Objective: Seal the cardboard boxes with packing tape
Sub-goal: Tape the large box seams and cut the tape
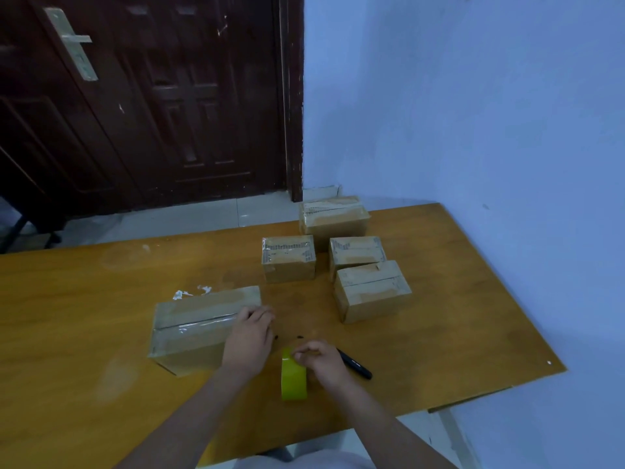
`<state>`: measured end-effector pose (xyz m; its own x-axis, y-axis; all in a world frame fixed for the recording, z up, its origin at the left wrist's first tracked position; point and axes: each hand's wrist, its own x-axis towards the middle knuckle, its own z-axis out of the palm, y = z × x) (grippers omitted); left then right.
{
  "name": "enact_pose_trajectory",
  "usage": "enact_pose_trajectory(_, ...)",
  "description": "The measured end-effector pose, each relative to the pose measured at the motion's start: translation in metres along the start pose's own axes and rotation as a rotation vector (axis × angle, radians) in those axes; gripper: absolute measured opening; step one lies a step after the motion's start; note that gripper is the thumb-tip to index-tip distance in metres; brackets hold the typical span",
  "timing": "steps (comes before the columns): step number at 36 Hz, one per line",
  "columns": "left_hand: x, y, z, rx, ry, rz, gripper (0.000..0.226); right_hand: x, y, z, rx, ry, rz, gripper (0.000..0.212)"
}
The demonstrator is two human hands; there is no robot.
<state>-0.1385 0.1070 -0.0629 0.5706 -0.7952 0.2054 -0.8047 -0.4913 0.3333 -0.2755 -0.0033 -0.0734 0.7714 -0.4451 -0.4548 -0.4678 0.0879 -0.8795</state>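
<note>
The left hand (248,340) rests on the right end of the nearest cardboard box (199,330), fingers curled over its top edge; clear tape runs along the top seam. The right hand (321,362) pinches the upper rim of a yellow-green tape roll (293,379), which stands on edge on the wooden table (84,316). A black marker (355,363) lies just right of that hand. Four taped boxes (288,258) stand farther back.
</note>
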Motion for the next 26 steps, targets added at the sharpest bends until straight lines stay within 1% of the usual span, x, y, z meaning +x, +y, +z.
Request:
enact_pose_trajectory(2,-0.002,0.000,0.001,-0.049,-0.026,-0.044,0.017,0.001,0.000,-0.001,0.008,-0.006,0.000,0.010)
enact_pose_trajectory(4,-0.002,0.003,-0.001,-0.080,-0.072,-0.076,0.015,0.001,-0.002,-0.002,0.020,-0.008,-0.005,0.010)
enact_pose_trajectory(5,-0.002,0.004,-0.001,-0.074,-0.086,-0.079,0.016,0.000,-0.002,-0.003,0.020,-0.008,-0.014,0.012)
enact_pose_trajectory(8,-0.002,0.005,-0.005,-0.078,-0.116,-0.059,0.030,0.001,-0.003,-0.002,0.007,-0.001,-0.025,0.013)
enact_pose_trajectory(10,0.000,0.002,-0.005,-0.032,-0.101,-0.019,0.029,0.001,-0.003,-0.001,-0.009,0.001,-0.014,0.014)
enact_pose_trajectory(12,0.001,0.001,-0.008,-0.018,-0.083,0.010,0.028,0.004,-0.002,0.000,-0.027,0.011,0.004,0.021)
enact_pose_trajectory(15,-0.001,-0.001,-0.005,-0.011,-0.021,0.009,0.024,0.010,-0.001,0.001,-0.078,0.004,0.006,0.023)
enact_pose_trajectory(16,-0.001,0.000,-0.003,-0.035,-0.014,-0.008,0.025,0.013,-0.001,0.002,-0.115,0.003,0.006,0.023)
enact_pose_trajectory(18,-0.001,0.004,0.000,-0.085,-0.010,-0.064,0.017,0.016,-0.005,0.003,-0.183,-0.003,0.003,0.025)
enact_pose_trajectory(20,0.002,0.008,-0.001,-0.124,-0.037,-0.120,0.013,0.018,-0.010,0.002,-0.225,-0.017,0.003,0.025)
enact_pose_trajectory(22,0.003,0.011,-0.001,-0.163,-0.033,-0.159,0.014,0.021,-0.014,0.001,-0.232,-0.039,0.013,0.024)
enact_pose_trajectory(26,0.006,0.011,0.000,-0.256,-0.021,-0.230,0.020,0.026,-0.025,-0.001,-0.231,-0.083,0.020,0.028)
